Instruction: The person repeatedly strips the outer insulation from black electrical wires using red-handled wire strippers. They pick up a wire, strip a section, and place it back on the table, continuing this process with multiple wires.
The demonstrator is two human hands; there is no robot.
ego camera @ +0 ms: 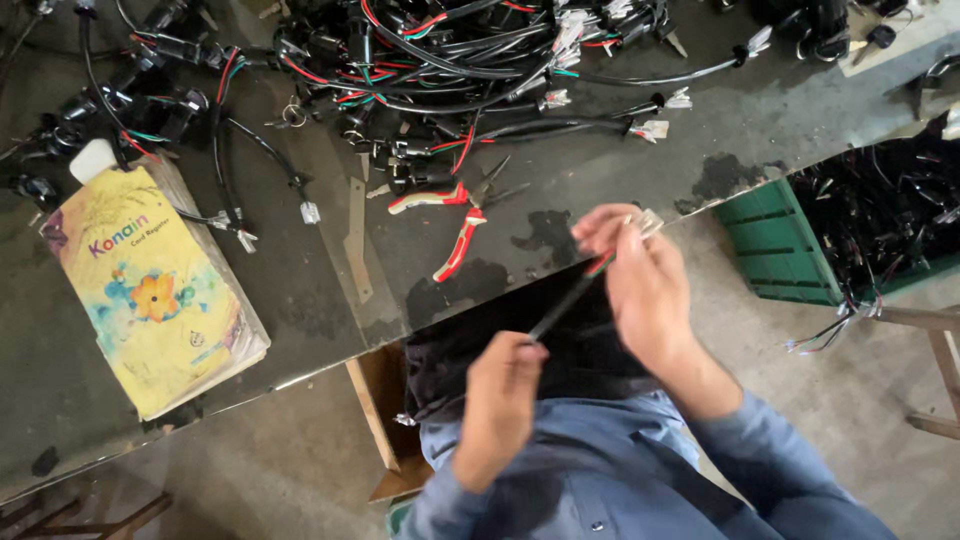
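Fingers of right hand (645,285) pinched on white connector (650,222) of black cable (562,305), left hand (500,385) fist closed around its lower end, red-handled pliers (455,215) on dark desk (330,270) nearby

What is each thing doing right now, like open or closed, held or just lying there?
Left hand: closed around the lower end of the sleeved cable.
Right hand: pinching the cable's top end.
Sleeved cable: held taut between both hands, coloured wires showing at top.
Pliers: lying on the bench, handles spread.
Yellow notebook: closed, flat on the bench.
Wire harness pile: tangled, untouched.
Green crate: open, holding more wiring.
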